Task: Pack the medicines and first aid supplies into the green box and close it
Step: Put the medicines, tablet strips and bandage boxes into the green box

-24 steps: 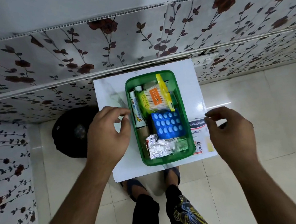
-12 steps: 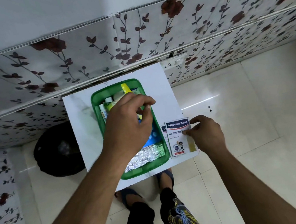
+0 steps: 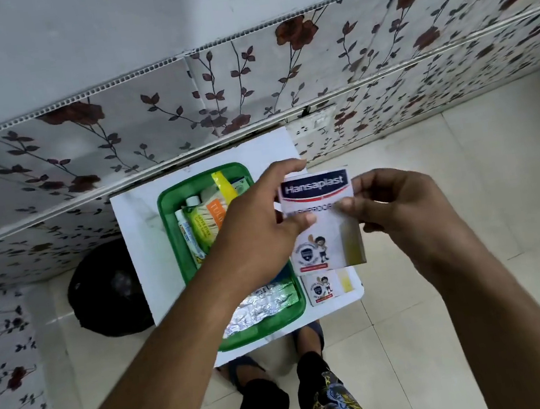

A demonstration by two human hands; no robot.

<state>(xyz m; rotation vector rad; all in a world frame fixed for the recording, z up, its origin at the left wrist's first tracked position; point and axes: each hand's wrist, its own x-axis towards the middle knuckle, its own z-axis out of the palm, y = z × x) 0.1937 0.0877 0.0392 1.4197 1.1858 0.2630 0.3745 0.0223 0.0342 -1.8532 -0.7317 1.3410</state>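
Note:
An open green box [image 3: 170,238] stands on a small white table [image 3: 139,242]. Inside lie a white tube [image 3: 184,231], a pack of cotton buds [image 3: 207,221] and foil strips [image 3: 261,308]; my left forearm hides the middle of the box. A Hansaplast plaster pack [image 3: 326,241] is held in the air just right of the box. My left hand [image 3: 259,236] pinches its left edge and my right hand [image 3: 400,211] pinches its right edge. A second plaster pack [image 3: 321,288] lies on the table below it.
A wall with flowered panels [image 3: 211,85] rises right behind the table. A black bag [image 3: 108,290] sits on the tiled floor to the left. My feet [image 3: 308,333] are under the table's front edge.
My right hand has lifted the top plaster pack off the table. My left hand has moved right from over the box and taken hold of the pack's left edge.

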